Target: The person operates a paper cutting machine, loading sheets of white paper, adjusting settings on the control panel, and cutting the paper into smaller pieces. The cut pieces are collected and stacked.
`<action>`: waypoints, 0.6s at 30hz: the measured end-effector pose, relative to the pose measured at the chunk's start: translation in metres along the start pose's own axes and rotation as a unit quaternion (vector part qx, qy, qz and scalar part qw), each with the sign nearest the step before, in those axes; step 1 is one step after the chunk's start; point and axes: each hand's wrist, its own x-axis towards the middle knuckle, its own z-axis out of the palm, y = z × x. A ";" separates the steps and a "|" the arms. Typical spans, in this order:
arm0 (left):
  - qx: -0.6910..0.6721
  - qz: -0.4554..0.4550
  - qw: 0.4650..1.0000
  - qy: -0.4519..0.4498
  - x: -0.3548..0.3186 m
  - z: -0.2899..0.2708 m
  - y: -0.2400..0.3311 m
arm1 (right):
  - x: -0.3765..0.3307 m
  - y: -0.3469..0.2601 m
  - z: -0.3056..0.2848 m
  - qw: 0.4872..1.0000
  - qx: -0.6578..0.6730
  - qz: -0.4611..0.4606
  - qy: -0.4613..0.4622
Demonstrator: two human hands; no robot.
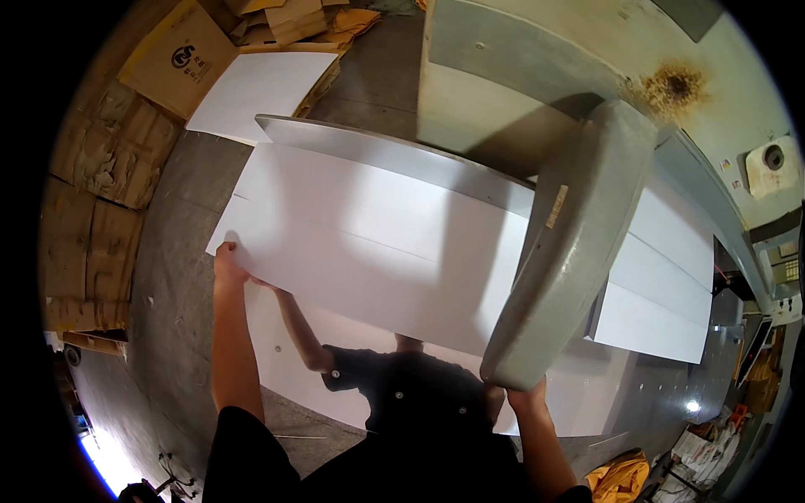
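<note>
A large white board sheet (352, 226) with faint crease lines and a short slit near its left edge lies on the shiny metal table (319, 352). My left hand (228, 261) pinches its near left corner, thumb on top and fingers underneath. A grey machine arm (579, 243) crosses over the sheet and hides part of it. My right hand (528, 397) is at the near end of that arm; its fingers are hidden behind it. Right of the arm, white board (662, 293) shows again, with a lengthwise line. A metal guide plate (394, 159) runs along the sheet's far edge.
A stack of white sheets (260, 92) stands at the far left beside a brown carton (180, 59). Piled cardboard (109, 226) lines the left side. The pale machine body (503, 92) rises behind the table. A yellow-orange bag (619, 478) lies at lower right.
</note>
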 end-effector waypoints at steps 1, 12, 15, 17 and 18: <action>0.038 0.035 0.998 -0.038 -0.001 -0.006 0.001 | 0.001 -0.001 -0.002 1.000 -0.001 0.006 0.006; 0.220 0.135 0.964 -0.061 -0.325 0.133 -0.088 | -0.046 -0.033 -0.143 0.998 -0.057 0.015 -0.002; 0.209 -0.130 0.920 -0.304 -0.461 0.225 -0.161 | -0.044 -0.075 -0.238 0.982 -0.101 -0.058 0.146; 0.249 -0.099 0.861 -0.432 -0.514 0.284 -0.200 | -0.025 -0.122 -0.313 0.960 -0.124 -0.123 0.218; 0.236 -0.082 0.852 -0.461 -0.531 0.316 -0.219 | -0.011 -0.151 -0.352 0.949 -0.137 -0.152 0.241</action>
